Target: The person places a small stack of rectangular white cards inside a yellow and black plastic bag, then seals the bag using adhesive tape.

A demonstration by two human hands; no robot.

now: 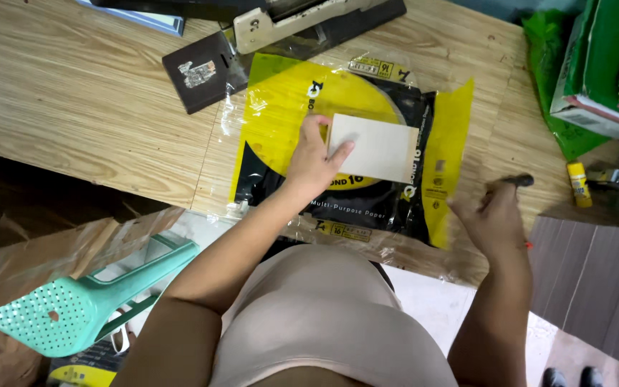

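— Hands first, from the head camera: what is the left hand (312, 163) doing?

— It lies flat, fingers loosely spread, on a yellow and black paper packet (352, 143) in clear wrap. Its fingertips (343, 150) press the near left corner of a small pale card (374, 147), which lies on the packet just beyond and to the right of the hand.

— Is the card lifted?

— No, it rests flat on the packet, a little askew, held down by the fingertips only.

— And the right hand (494, 215)?

— It is blurred, well apart from the card, to the right of the packet's yellow edge. Its fingers are curled around a small dark thing (519, 180) that sticks out past the knuckles; what that thing is I cannot tell.

— What lies around the hands?

— Everything sits on a wooden table (73, 93). Beyond the left hand stands a large metal stapler (288, 21) on a black base, with a dark card (198, 70) just left of it. Right of the right hand stands a small yellow glue stick (577, 183), and further beyond it a stack of green folders (603, 57). Left of the left arm, below the table edge, a teal plastic stool (87, 304) lies tipped beside brown cardboard (44, 258)
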